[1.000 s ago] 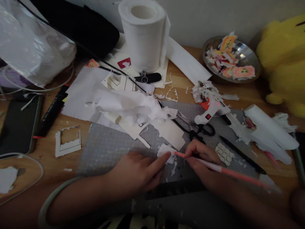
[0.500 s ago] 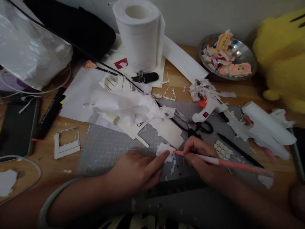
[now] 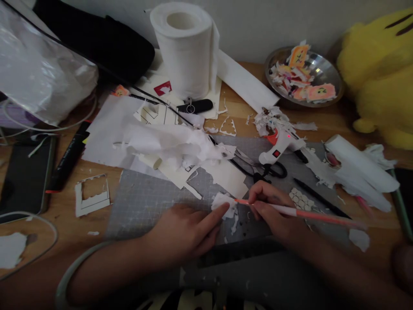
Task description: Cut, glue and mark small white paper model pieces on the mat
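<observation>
A small white paper scrap (image 3: pixel 220 199) lies on the grey cutting mat (image 3: pixel 142 202), torn at its edge. My left hand (image 3: pixel 190 228) rests on the mat, its index finger stretched out and pressing the scrap, the other fingers bent beneath. Between the thumb and fingers of my right hand (image 3: pixel 274 211) is an orange and white marker (image 3: pixel 319 216). Its orange tip touches, or nearly touches, the right edge of the scrap. Torn bits (image 3: pixel 235 221) hang just below that edge.
Scissors (image 3: pixel 274 169), a white glue gun (image 3: pixel 282 146) and a black pen (image 3: pixel 319 196) lie beyond my hands. A tissue roll (image 3: pixel 185 56) stands at the back, with a metal bowl (image 3: pixel 334 71) of coloured paper pieces to its right. A phone (image 3: pixel 24 176) is at left.
The marker tip and my right hand have shifted slightly up along the scrap's edge. My left hand keeps its place. The whole view has moved a little.
</observation>
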`<action>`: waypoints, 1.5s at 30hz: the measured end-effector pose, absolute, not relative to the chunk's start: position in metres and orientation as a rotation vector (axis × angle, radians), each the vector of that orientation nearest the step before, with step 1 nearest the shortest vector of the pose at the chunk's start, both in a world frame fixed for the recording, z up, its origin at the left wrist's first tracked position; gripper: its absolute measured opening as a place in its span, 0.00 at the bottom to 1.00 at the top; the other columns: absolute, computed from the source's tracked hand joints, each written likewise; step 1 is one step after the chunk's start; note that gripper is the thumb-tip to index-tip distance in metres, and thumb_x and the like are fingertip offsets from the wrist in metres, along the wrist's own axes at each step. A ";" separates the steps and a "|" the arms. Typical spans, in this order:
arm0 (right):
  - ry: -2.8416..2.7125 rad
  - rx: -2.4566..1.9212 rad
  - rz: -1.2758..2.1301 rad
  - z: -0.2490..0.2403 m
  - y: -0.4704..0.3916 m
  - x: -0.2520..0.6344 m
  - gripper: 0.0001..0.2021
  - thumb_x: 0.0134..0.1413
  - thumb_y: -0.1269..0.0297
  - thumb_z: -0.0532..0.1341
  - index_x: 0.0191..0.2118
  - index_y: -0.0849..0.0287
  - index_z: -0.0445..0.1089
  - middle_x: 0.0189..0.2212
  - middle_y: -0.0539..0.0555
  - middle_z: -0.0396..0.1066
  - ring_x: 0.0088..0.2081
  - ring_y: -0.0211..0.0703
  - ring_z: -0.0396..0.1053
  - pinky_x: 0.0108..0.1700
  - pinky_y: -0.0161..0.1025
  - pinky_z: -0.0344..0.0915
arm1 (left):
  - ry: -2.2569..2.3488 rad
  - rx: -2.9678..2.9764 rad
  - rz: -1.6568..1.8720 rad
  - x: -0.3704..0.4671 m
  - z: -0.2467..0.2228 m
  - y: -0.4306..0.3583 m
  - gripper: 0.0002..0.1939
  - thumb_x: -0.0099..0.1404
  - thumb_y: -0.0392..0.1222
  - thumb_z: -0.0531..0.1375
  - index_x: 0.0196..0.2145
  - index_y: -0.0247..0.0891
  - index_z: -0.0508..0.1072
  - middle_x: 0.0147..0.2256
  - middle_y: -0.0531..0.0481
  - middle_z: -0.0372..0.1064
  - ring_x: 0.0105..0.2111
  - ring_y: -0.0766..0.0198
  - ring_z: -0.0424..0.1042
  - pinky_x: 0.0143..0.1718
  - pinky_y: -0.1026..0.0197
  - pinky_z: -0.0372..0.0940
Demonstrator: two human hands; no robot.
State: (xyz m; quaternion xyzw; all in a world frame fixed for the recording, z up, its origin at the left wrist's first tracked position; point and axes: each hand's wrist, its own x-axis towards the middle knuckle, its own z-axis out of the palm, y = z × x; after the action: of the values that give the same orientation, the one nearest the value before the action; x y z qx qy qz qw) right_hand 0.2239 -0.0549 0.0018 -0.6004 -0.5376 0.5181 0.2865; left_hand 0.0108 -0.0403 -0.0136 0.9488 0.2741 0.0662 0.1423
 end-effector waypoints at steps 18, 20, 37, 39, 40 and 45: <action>-1.394 -1.537 1.457 -0.006 -0.056 0.228 0.06 0.47 0.75 0.51 0.26 0.57 0.60 0.18 0.43 0.57 0.20 0.32 0.54 0.22 0.30 0.51 | 0.802 2.758 0.206 0.011 -0.011 -0.039 0.19 0.63 0.40 0.46 0.52 0.35 0.60 0.20 0.53 0.67 0.17 0.66 0.65 0.19 0.65 0.57; -1.347 -1.550 1.426 -0.006 -0.056 0.228 0.07 0.46 0.76 0.50 0.25 0.57 0.59 0.17 0.43 0.56 0.20 0.31 0.53 0.21 0.30 0.50 | 0.800 2.753 0.210 0.011 -0.011 -0.039 0.19 0.63 0.40 0.46 0.52 0.35 0.60 0.20 0.54 0.67 0.17 0.66 0.65 0.19 0.65 0.57; -1.586 -1.586 1.350 0.000 -0.056 0.229 0.06 0.45 0.73 0.51 0.25 0.57 0.61 0.17 0.44 0.58 0.20 0.32 0.55 0.21 0.30 0.51 | 0.796 2.760 0.215 0.011 -0.011 -0.039 0.19 0.64 0.41 0.46 0.52 0.36 0.58 0.19 0.56 0.66 0.16 0.64 0.66 0.17 0.62 0.58; -1.599 -1.554 1.350 0.002 -0.055 0.227 0.06 0.44 0.74 0.51 0.24 0.57 0.61 0.17 0.44 0.58 0.19 0.32 0.55 0.20 0.30 0.51 | 0.794 2.750 0.229 0.011 -0.011 -0.039 0.19 0.64 0.40 0.46 0.52 0.36 0.58 0.19 0.56 0.66 0.16 0.64 0.66 0.17 0.62 0.58; -1.641 -1.515 1.366 0.003 -0.055 0.226 0.06 0.43 0.74 0.51 0.24 0.57 0.61 0.16 0.43 0.59 0.19 0.32 0.55 0.21 0.29 0.51 | 0.791 2.745 0.235 0.011 -0.012 -0.039 0.19 0.64 0.40 0.46 0.52 0.36 0.58 0.19 0.56 0.67 0.16 0.64 0.66 0.17 0.62 0.58; -1.700 -1.523 1.324 0.003 -0.056 0.227 0.06 0.42 0.75 0.51 0.24 0.57 0.62 0.17 0.44 0.61 0.20 0.32 0.57 0.22 0.29 0.52 | 0.786 2.729 0.224 0.011 -0.014 -0.038 0.19 0.63 0.40 0.46 0.52 0.36 0.58 0.20 0.56 0.67 0.16 0.64 0.66 0.17 0.62 0.59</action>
State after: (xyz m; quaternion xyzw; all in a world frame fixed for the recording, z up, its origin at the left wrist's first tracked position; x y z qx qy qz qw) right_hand 0.2275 -0.0557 0.0027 -0.5589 -0.6239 0.4861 0.2489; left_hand 0.0108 -0.0383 -0.0135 0.9477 0.2729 0.0777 0.1462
